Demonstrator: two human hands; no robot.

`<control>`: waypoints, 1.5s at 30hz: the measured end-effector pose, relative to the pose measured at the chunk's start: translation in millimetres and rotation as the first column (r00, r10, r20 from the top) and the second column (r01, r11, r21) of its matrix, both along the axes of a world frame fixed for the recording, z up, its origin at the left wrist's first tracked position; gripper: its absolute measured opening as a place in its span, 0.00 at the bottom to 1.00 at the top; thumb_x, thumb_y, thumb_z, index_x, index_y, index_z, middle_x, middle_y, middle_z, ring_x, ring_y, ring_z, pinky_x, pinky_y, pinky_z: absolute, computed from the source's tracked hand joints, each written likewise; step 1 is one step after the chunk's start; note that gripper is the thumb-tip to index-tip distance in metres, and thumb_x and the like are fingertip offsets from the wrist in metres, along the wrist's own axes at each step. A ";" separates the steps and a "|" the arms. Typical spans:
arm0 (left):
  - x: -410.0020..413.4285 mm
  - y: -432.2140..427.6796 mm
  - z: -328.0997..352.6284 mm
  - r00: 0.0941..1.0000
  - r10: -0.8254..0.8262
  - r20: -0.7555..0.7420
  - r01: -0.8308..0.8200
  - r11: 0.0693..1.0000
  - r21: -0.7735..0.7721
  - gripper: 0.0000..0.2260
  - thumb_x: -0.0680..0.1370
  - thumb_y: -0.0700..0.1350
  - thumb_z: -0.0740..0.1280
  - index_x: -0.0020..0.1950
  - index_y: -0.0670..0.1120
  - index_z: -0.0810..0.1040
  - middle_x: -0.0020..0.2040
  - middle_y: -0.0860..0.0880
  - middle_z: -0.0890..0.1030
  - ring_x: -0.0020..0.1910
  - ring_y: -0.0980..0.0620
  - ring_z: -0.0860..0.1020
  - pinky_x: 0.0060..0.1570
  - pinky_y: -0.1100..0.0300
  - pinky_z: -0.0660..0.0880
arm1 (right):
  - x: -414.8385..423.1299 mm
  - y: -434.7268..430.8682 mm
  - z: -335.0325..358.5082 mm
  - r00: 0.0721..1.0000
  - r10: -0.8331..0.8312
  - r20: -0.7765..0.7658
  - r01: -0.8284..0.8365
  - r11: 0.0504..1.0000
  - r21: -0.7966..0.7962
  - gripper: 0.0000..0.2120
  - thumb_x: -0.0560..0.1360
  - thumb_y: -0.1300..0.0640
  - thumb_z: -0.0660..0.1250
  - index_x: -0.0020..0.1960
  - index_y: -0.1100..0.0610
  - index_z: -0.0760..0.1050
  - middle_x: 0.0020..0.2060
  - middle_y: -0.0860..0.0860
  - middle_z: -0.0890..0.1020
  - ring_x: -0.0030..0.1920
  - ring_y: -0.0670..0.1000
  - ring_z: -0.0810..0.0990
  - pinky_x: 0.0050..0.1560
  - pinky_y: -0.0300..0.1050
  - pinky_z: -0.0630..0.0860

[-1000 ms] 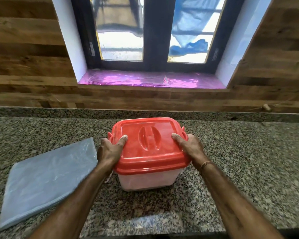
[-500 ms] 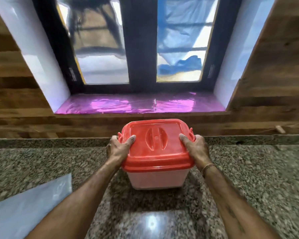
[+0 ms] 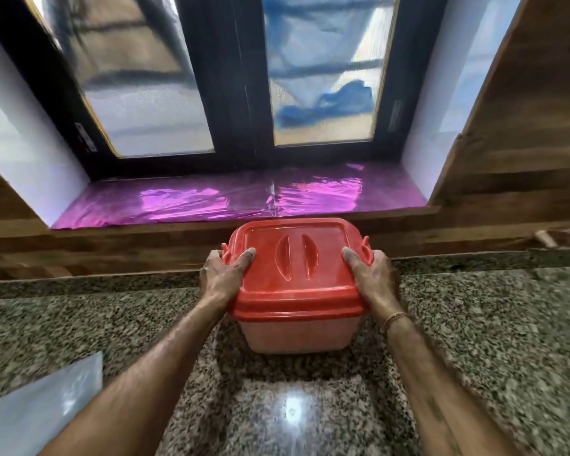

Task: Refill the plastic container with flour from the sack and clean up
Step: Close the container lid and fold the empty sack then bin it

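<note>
From the head view: clamped the plastic container point(image 3: 297, 334) at both ends of its red lid point(image 3: 297, 281), with the left hand point(image 3: 222, 278) and the right hand point(image 3: 374, 279) each in a closed grip, thumb laid on top, fingers curled round the rim. Held it over the far half of the granite worktop point(image 3: 474, 340), just short of the purple-lined window sill point(image 3: 178, 209). Looked like the putting-away end of the job, with the lid on and seated. Judged the next move to call for a level carry and a soft set-down. Could not tell resting on the worktop from hanging just clear of it. Could not read the flour level through the cloudy wall. Saw no sack. Caught only a corner of a pale plastic sheet point(image 3: 40, 409) at lower left, cut off by the frame
</note>
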State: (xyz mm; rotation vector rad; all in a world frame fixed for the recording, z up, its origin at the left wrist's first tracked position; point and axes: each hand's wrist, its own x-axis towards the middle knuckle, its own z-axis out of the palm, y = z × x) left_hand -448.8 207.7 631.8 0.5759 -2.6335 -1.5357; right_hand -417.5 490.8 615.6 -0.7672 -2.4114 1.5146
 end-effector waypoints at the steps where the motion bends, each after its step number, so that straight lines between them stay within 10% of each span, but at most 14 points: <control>1: -0.6 -0.4 -0.6 1.000 -0.002 0.000 0.002 1.000 0.001 0.35 0.68 0.73 0.72 0.63 0.47 0.77 0.54 0.46 0.84 0.50 0.46 0.82 0.53 0.48 0.81 | 0.4 -0.1 -0.6 1.000 -0.005 -0.003 0.005 1.000 -0.008 0.42 0.62 0.23 0.66 0.60 0.56 0.78 0.52 0.55 0.85 0.53 0.59 0.84 0.56 0.58 0.81; 6: 9.8 -2.4 3.2 0.998 -0.062 0.001 0.062 0.997 0.052 0.46 0.66 0.78 0.68 0.75 0.51 0.70 0.64 0.45 0.82 0.58 0.43 0.82 0.60 0.42 0.80 | 5.6 -0.8 12.5 0.999 0.016 0.046 -0.018 0.999 0.039 0.36 0.68 0.26 0.68 0.62 0.53 0.78 0.53 0.54 0.85 0.52 0.58 0.83 0.56 0.57 0.81; 9: 33.8 -19.1 2.8 0.992 -0.122 -0.029 0.124 0.989 0.082 0.57 0.64 0.83 0.63 0.83 0.52 0.56 0.76 0.44 0.73 0.69 0.42 0.77 0.66 0.38 0.76 | 15.5 -7.1 22.1 0.999 -0.013 0.048 -0.004 0.947 0.322 0.35 0.75 0.29 0.65 0.70 0.55 0.72 0.63 0.59 0.79 0.61 0.62 0.79 0.62 0.60 0.76; 15: 115.9 -121.1 -32.9 0.998 -0.065 0.016 0.065 0.997 -0.030 0.43 0.73 0.73 0.64 0.81 0.51 0.61 0.76 0.43 0.71 0.71 0.42 0.74 0.69 0.45 0.72 | 83.0 -126.8 24.1 0.926 0.088 -0.368 0.174 0.765 0.620 0.33 0.79 0.40 0.66 0.76 0.60 0.70 0.75 0.62 0.71 0.78 0.64 0.64 0.77 0.66 0.59; 20: 191.7 -259.5 -90.1 0.989 0.052 0.140 -0.022 0.977 -0.211 0.44 0.74 0.74 0.63 0.82 0.49 0.62 0.79 0.44 0.69 0.76 0.41 0.69 0.72 0.44 0.70 | 151.6 -295.6 -26.7 0.831 0.461 -0.311 -0.177 0.750 0.638 0.26 0.77 0.48 0.69 0.70 0.63 0.75 0.67 0.62 0.77 0.68 0.65 0.74 0.71 0.63 0.71; 27: 279.1 -436.9 -155.3 0.883 0.244 0.400 -0.019 0.871 -0.490 0.42 0.75 0.74 0.61 0.84 0.56 0.56 0.84 0.45 0.55 0.83 0.41 0.51 0.79 0.39 0.51 | 204.8 -451.2 -118.0 0.632 0.660 0.407 -0.772 0.580 0.259 0.25 0.76 0.44 0.73 0.62 0.62 0.77 0.58 0.62 0.81 0.61 0.63 0.79 0.56 0.52 0.73; 35: 324.8 -509.0 -175.6 0.854 0.188 0.484 0.060 0.890 -0.452 0.45 0.73 0.74 0.65 0.84 0.61 0.51 0.84 0.44 0.44 0.82 0.37 0.47 0.76 0.32 0.55 | 190.9 -486.6 -144.2 0.769 0.485 0.416 -0.434 0.874 -0.218 0.27 0.65 0.41 0.82 0.50 0.63 0.83 0.43 0.57 0.87 0.44 0.59 0.86 0.48 0.54 0.84; 40: 338.8 -493.3 -173.0 0.877 0.119 0.465 0.147 0.855 -0.497 0.45 0.72 0.76 0.63 0.84 0.57 0.54 0.81 0.42 0.54 0.78 0.36 0.57 0.69 0.38 0.70 | 207.7 -483.6 -136.3 0.872 0.400 0.280 -0.114 0.725 -0.679 0.16 0.79 0.49 0.71 0.57 0.62 0.79 0.46 0.55 0.86 0.43 0.53 0.86 0.48 0.50 0.80; 45: 353.5 -475.5 -165.9 0.900 -0.027 0.435 0.287 0.789 -0.543 0.39 0.76 0.73 0.59 0.80 0.51 0.64 0.74 0.45 0.67 0.69 0.42 0.71 0.60 0.47 0.77 | 222.3 -545.8 -153.3 0.849 0.382 0.364 -0.021 0.714 -0.700 0.16 0.77 0.54 0.75 0.61 0.60 0.80 0.53 0.57 0.88 0.55 0.59 0.87 0.57 0.56 0.84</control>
